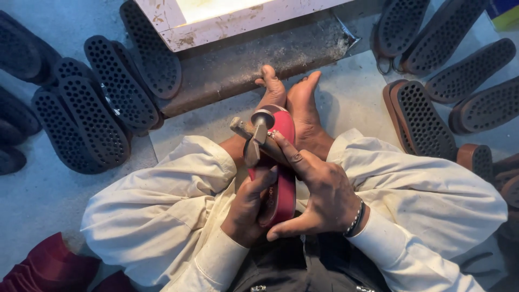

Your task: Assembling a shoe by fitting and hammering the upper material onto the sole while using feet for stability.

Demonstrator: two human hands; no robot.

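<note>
Sole axis: red shoe sole runs lengthwise away from the body, toward the feet.
Left hand: clasps the sole's near left edge.
Right hand: grips hammer across the sole's far end.

Red flat shoe sole with darker rim, held lengthwise over the person's lap, toe end pointing away toward the bare feet, inner face up, tilted slightly. Small metal-headed hammer with wooden handle lying across the sole's front part, round head on the red surface, handle angled toward the left side
</note>
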